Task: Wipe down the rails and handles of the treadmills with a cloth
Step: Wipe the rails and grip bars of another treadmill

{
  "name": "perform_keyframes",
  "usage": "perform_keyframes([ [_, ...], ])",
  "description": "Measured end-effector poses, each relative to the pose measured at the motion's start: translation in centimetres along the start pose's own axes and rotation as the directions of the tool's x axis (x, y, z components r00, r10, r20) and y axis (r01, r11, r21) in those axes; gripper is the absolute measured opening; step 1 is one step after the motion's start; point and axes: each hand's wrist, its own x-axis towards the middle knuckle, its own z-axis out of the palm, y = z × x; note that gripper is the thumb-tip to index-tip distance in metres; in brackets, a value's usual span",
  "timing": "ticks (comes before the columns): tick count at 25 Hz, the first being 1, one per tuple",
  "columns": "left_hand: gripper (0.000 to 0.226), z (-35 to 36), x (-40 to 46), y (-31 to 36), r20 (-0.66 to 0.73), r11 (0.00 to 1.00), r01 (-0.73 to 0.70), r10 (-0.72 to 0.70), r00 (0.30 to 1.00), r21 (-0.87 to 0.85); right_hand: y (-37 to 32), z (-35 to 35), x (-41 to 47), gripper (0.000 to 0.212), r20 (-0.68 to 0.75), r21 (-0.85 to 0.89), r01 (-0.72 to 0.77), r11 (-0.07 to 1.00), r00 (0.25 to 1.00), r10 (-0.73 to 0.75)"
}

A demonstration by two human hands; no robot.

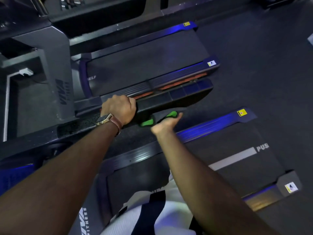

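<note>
Nearest us, both forearms reached forward. Our left hand (119, 108), watch-strapped, clenched over the black moulded handrail (169, 100). Our right hand (165, 123) pressed a green cloth (149, 122) against the rail's underside, fingers curled around it. Beyond lay a ribbed, dark treadmill deck (149, 65).
</note>
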Motion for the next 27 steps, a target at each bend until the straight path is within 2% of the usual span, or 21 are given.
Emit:
perform_keyframes([
  [1, 0.053, 0.0, -0.1, 0.0, 0.006, 1.0, 0.001, -0.001, 1.0, 0.001, 1.0, -0.8, 0.1, 0.084, 0.107, -0.06, -0.085, 0.995, 0.99, 0.091],
  [3, 0.051, 0.0, -0.2, 0.0, 0.009, 1.0, -0.005, 0.005, 1.0, -0.015, 0.2, -1.0, -0.2, 0.076, 0.139, -0.071, -0.094, 0.993, 0.985, 0.103],
  [5, 0.048, 0.0, -0.1, -0.1, 0.008, 1.0, -0.004, 0.004, 1.0, -0.029, -0.9, 0.2, 0.5, 0.072, 0.045, 0.107, 0.066, 0.992, 0.996, -0.071],
  [6, 0.048, 0.0, -0.1, -0.2, 0.003, 1.0, 0.003, -0.003, 1.0, -0.029, -0.9, 0.6, 0.9, 0.074, 0.002, 0.154, 0.098, 0.983, 0.995, -0.099],
  [7, 0.049, 0.1, 0.0, -0.2, 0.006, 1.0, 0.006, -0.006, 1.0, -0.027, -0.1, 0.6, 1.0, 0.077, 0.009, 0.141, 0.08, 0.987, 0.997, -0.082],
  [9, 0.051, 0.1, 0.0, -0.2, 0.015, 1.0, 0.004, -0.004, 1.0, -0.018, 0.8, -0.7, 1.2, 0.077, 0.065, -0.03, -0.003, 1.0, 0.998, 0.005],
  [11, 0.05, 0.1, 0.0, -0.2, 0.018, 1.0, 0.011, -0.01, 1.0, -0.025, -0.8, -2.5, 2.5, 0.06, -0.018, -0.1, -0.035, 0.994, 0.999, 0.033],
  [12, 0.049, 0.0, 0.1, -0.3, 0.019, 1.0, 0.013, -0.012, 1.0, -0.023, -1.5, -2.3, 2.5, 0.052, -0.032, -0.055, -0.008, 0.998, 0.999, 0.006],
  [13, 0.048, 0.0, 0.1, -0.3, 0.021, 1.0, 0.014, -0.013, 1.0, -0.016, -1.4, -1.7, 2.6, 0.054, -0.057, 0.019, 0.011, 1.0, 0.998, -0.01],
  [15, 0.049, 0.0, 0.0, -0.2, 0.018, 1.0, 0.008, -0.008, 1.0, -0.011, 0.8, -0.3, 2.1, 0.072, -0.102, 0.092, -0.01, 0.996, 0.995, 0.019],
  [17, 0.051, 0.0, 0.1, -0.3, 0.019, 1.0, -0.002, 0.002, 1.0, -0.025, 3.2, -0.3, 0.5, 0.076, -0.066, -0.107, -0.065, 0.992, 0.996, 0.058],
  [19, 0.051, 0.2, 0.3, -1.1, 0.032, 0.997, -0.018, 0.02, 0.999, -0.073, 2.0, -0.4, -2.1, 0.059, -0.08, -0.304, -0.04, 0.952, 0.997, 0.017],
  [20, 0.05, 0.2, 0.4, -1.5, 0.037, 0.993, -0.042, 0.046, 0.998, -0.109, 0.9, -0.5, -3.4, 0.049, -0.096, -0.44, 0.076, 0.895, 0.987, -0.131],
  [21, 0.048, 0.2, 0.4, -1.9, 0.041, 0.985, -0.073, 0.08, 0.996, -0.154, 0.4, -0.5, -4.6, 0.045, -0.104, -0.644, 0.219, 0.733, 0.924, -0.368],
  [22, 0.046, 0.1, 0.2, -2.5, 0.04, 0.975, -0.105, 0.115, 0.993, -0.196, 0.6, -0.3, -6.0, 0.047, -0.028, -0.85, 0.301, 0.433, 0.795, -0.606],
  [23, 0.045, -0.1, -0.2, -3.3, 0.036, 0.968, -0.126, 0.137, 0.99, -0.216, 1.4, -0.3, -7.1, 0.049, 0.151, -0.933, 0.337, 0.124, 0.682, -0.716],
  [24, 0.045, -0.1, -0.5, -4.3, 0.028, 0.969, -0.135, 0.144, 0.989, -0.206, 2.6, -0.7, -7.7, 0.049, 0.344, -0.917, 0.384, -0.11, 0.619, -0.706],
  [25, 0.046, 0.0, -1.0, -5.7, 0.021, 0.978, -0.121, 0.126, 0.992, -0.167, 4.1, -1.7, -8.1, 0.051, 0.5, -0.86, 0.436, -0.266, 0.612, -0.613],
  [27, 0.05, 0.4, -2.4, -8.8, -0.02, 0.996, -0.048, 0.047, 0.999, -0.076, 6.4, -4.2, -7.7, 0.068, 0.662, -0.727, 0.433, -0.533, 0.65, -0.374],
])
